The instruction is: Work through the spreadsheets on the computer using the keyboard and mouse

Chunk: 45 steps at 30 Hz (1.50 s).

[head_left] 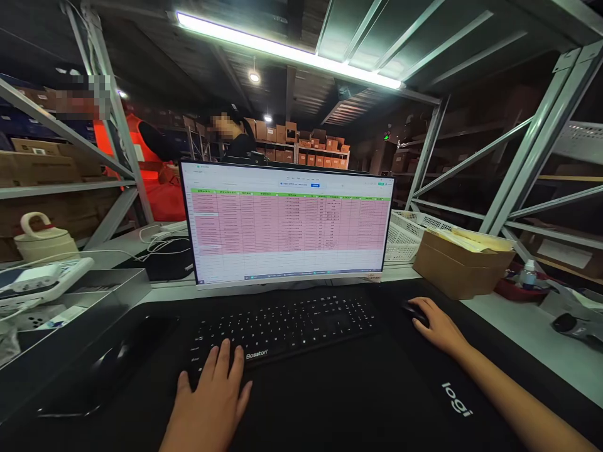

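My left hand (211,392) lies with its fingers spread at the lower left corner of a black keyboard (287,326), fingertips on the bottom keys. On the right, my right hand (436,326) is closed over a black mouse (417,314) on the black desk mat (348,395). Behind the keyboard stands a monitor (289,226) that shows a spreadsheet with a green header row and pink rows.
An open cardboard box (447,263) with papers and white baskets (402,238) stand right of the monitor. At the left are a metal tray (113,295), a power strip (56,279) and a cream bottle (44,242). Two people are behind the desk, one in an orange vest.
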### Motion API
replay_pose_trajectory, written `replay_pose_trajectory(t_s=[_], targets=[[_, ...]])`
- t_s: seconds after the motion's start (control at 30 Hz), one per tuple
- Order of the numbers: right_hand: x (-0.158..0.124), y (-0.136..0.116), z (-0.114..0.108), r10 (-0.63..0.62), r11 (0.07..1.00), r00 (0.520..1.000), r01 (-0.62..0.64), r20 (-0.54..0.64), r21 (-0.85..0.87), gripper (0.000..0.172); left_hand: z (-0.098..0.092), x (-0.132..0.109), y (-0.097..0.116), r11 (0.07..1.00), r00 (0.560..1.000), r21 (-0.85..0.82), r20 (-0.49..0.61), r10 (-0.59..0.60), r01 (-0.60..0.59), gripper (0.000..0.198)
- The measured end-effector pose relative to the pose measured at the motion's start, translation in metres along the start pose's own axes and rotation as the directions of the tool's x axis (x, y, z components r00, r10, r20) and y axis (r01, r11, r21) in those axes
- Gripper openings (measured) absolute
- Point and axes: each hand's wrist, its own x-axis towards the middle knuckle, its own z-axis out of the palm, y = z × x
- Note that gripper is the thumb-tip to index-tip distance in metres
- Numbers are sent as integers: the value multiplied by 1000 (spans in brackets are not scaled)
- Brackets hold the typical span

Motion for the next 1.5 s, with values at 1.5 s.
replay_pose_trajectory(t_s=[1.5], targets=[[3, 34, 21, 67, 995, 992, -75, -108, -68, 49, -6, -1, 3, 999, 996, -22, 83, -36, 38, 54]])
